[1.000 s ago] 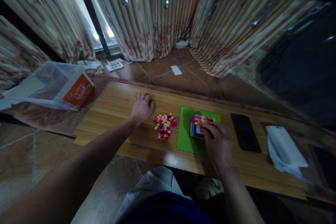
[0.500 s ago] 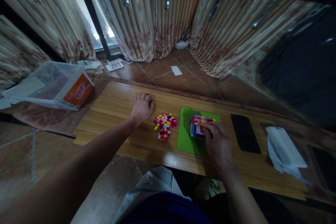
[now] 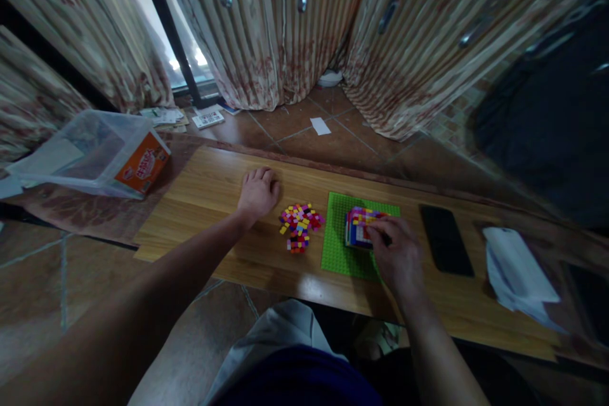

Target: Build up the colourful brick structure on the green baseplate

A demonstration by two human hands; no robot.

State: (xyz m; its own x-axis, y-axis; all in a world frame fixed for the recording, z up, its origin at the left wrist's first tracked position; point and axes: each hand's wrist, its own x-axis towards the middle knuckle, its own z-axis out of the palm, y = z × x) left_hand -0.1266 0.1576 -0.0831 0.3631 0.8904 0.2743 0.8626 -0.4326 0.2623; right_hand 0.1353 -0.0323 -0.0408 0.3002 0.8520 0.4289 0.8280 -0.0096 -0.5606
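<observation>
On a studded green baseplate (image 3: 335, 247) stands a blocky build of coloured toy bricks (image 3: 360, 221), its top a mix of pink, purple, yellow, red, white and blue. My right hand (image 3: 396, 250) reaches over its right side, thumb and fingertips pinched together at the top. Whatever lies between those fingertips is too small and covered to make out. Left of the baseplate is a loose pile of small bricks (image 3: 299, 222) in yellow, pink, red and black. Beyond that pile, my left hand (image 3: 258, 193) rests palm down on the wooden board, fingers stretched out, holding nothing.
The long wooden board (image 3: 190, 203) carries a black phone-like slab (image 3: 446, 240) and a white packet (image 3: 518, 266) to the right. At the left stands a clear plastic bin (image 3: 95, 165) with an orange label. Curtains (image 3: 266, 32) hang behind.
My right hand has shifted only slightly at the top of the brick build, its fingers drawn a little closer together. My left hand stays in place.
</observation>
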